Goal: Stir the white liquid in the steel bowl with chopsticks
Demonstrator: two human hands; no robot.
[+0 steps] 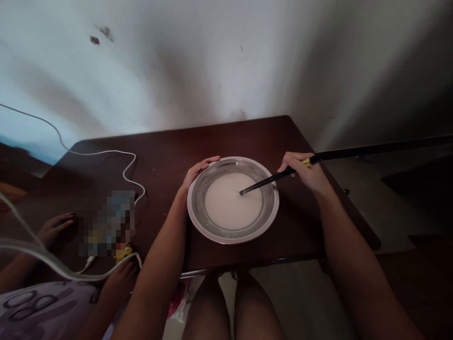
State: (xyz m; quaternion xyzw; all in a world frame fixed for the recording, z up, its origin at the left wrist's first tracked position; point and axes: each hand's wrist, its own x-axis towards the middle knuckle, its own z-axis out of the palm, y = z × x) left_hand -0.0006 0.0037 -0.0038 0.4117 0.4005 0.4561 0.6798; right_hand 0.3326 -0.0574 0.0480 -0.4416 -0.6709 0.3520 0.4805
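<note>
Squarely in front of the person, a metal bowl point(231, 237) stands on the dark brown table point(170, 151), near its front edge, holding a milky white liquid point(230, 208). Black chopsticks point(272, 178) slant over the right rim, their tips in the liquid. The right hand point(302, 167) pinches them, fingers closed around the shafts by a yellow band. The left hand point(198, 171) lies along the bowl's left rim, fingers close together; whether they grip cannot be told. Farther left lie a pixelated object point(109, 224) and a white cable point(129, 165). Beside the object are a co-worker's 2 hands, 1 flat on the table point(56, 229), 1 by a small yellow item point(123, 254). Behind the table rises a pale, marked wall point(212, 56).
</note>
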